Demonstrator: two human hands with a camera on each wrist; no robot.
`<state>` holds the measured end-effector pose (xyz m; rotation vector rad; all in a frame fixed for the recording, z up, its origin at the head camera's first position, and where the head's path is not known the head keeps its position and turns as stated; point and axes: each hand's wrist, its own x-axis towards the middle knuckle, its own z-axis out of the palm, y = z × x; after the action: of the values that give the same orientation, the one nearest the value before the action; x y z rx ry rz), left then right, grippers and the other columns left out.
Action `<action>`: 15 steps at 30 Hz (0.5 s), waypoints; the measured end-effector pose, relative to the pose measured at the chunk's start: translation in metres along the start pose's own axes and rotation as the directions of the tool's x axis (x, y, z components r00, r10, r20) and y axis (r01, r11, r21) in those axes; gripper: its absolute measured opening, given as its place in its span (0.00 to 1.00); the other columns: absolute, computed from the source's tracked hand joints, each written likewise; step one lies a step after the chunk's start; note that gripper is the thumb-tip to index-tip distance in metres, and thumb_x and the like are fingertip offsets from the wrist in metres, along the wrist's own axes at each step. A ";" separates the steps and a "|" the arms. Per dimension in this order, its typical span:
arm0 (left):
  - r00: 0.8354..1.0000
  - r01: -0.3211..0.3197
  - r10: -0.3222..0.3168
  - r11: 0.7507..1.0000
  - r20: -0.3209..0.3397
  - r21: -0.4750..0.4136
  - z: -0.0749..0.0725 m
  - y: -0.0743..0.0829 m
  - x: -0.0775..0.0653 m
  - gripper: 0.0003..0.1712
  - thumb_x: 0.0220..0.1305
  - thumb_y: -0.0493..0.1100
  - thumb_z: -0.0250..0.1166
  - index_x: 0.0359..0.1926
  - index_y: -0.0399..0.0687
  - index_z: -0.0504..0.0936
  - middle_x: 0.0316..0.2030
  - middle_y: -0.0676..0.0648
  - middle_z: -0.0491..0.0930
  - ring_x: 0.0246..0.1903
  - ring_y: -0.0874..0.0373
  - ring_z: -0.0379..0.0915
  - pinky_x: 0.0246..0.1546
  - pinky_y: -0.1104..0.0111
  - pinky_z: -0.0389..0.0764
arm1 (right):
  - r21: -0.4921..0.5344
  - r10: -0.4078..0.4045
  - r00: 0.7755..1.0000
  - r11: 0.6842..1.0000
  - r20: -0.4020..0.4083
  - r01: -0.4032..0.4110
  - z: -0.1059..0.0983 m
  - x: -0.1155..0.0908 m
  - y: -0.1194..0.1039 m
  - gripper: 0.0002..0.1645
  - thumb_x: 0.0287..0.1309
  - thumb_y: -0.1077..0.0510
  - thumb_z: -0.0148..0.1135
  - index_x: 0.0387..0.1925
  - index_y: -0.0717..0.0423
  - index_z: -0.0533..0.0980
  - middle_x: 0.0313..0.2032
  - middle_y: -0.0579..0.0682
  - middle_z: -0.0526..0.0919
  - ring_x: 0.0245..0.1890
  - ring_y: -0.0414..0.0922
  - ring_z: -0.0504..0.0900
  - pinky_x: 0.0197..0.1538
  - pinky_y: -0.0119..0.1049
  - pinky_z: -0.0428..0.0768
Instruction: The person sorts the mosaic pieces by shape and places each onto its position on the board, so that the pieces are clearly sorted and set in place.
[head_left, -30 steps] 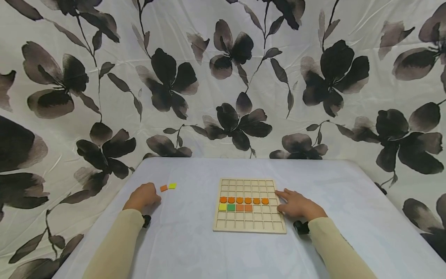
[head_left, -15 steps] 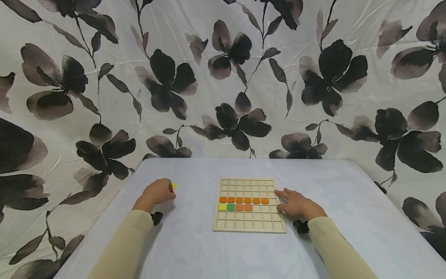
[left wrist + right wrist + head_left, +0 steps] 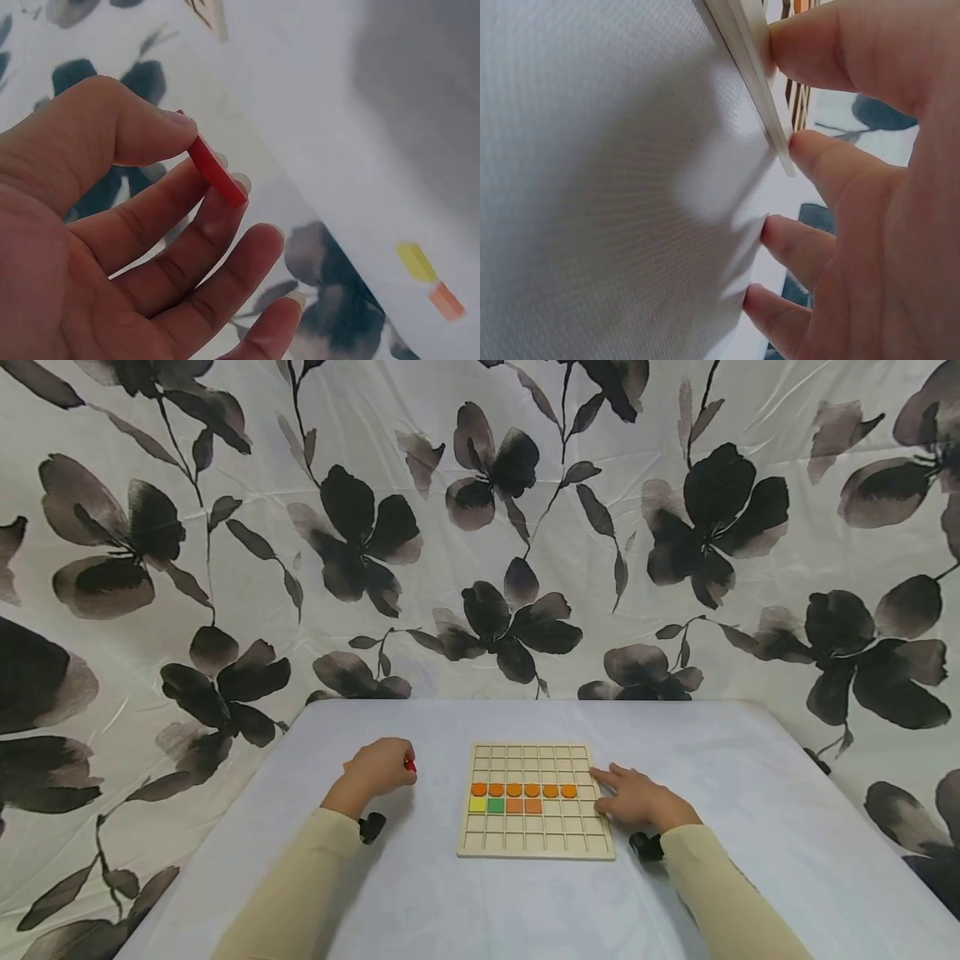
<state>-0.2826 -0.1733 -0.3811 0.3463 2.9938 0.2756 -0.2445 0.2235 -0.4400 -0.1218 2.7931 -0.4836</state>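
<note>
A thin red tile (image 3: 216, 171) is pinched between the thumb and fingers of my left hand (image 3: 377, 768), which hovers over the table left of the wooden grid board (image 3: 537, 845). My right hand (image 3: 639, 798) rests at the board's right edge, thumb and index finger touching its rim, the other fingertips on the cloth. Across the board runs a row of round orange pieces (image 3: 514, 790). Just below sit a yellow square tile (image 3: 477, 805), a green one (image 3: 496, 806) and two orange ones (image 3: 532, 807).
On the table, a loose yellow tile (image 3: 416, 261) and an orange tile (image 3: 448, 301) lie side by side; the left hand mostly hides them in the head view. White cloth covers the table (image 3: 420, 893), with a floral curtain (image 3: 420, 635) behind it.
The left hand has picked up the red tile and moved right with it, past the loose orange and yellow tiles. My right hand and the board have stayed in place.
</note>
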 end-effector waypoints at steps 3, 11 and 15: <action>1.000 -0.019 0.019 0.999 0.002 0.029 0.003 0.011 0.002 0.16 0.55 0.44 0.67 0.44 0.42 0.81 0.34 0.49 0.80 0.33 0.55 0.71 0.36 0.60 0.75 | 0.002 0.003 1.000 1.000 0.005 -0.003 0.000 -0.001 -0.001 0.40 0.59 0.45 0.53 0.73 0.45 0.58 0.73 0.62 0.54 0.72 0.69 0.51 0.63 0.74 0.56; 0.999 -0.054 0.054 0.997 -0.005 0.049 0.014 0.038 0.004 0.16 0.56 0.45 0.68 0.44 0.43 0.81 0.34 0.49 0.80 0.32 0.56 0.70 0.38 0.61 0.76 | 0.009 0.009 1.000 1.000 0.010 -0.009 -0.001 -0.001 -0.001 0.40 0.60 0.45 0.53 0.73 0.44 0.58 0.74 0.62 0.53 0.72 0.69 0.50 0.63 0.73 0.56; 0.998 -0.064 0.065 0.997 -0.007 0.036 0.020 0.048 0.006 0.16 0.55 0.44 0.69 0.44 0.43 0.81 0.33 0.49 0.79 0.32 0.56 0.70 0.38 0.62 0.76 | 0.007 0.011 1.000 1.000 0.008 -0.011 -0.001 -0.001 0.000 0.40 0.60 0.45 0.52 0.73 0.43 0.58 0.74 0.61 0.53 0.72 0.69 0.50 0.63 0.73 0.56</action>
<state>-0.2751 -0.1226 -0.3921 0.4471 3.0029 0.2310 -0.2440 0.2241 -0.4386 -0.1064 2.7830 -0.4893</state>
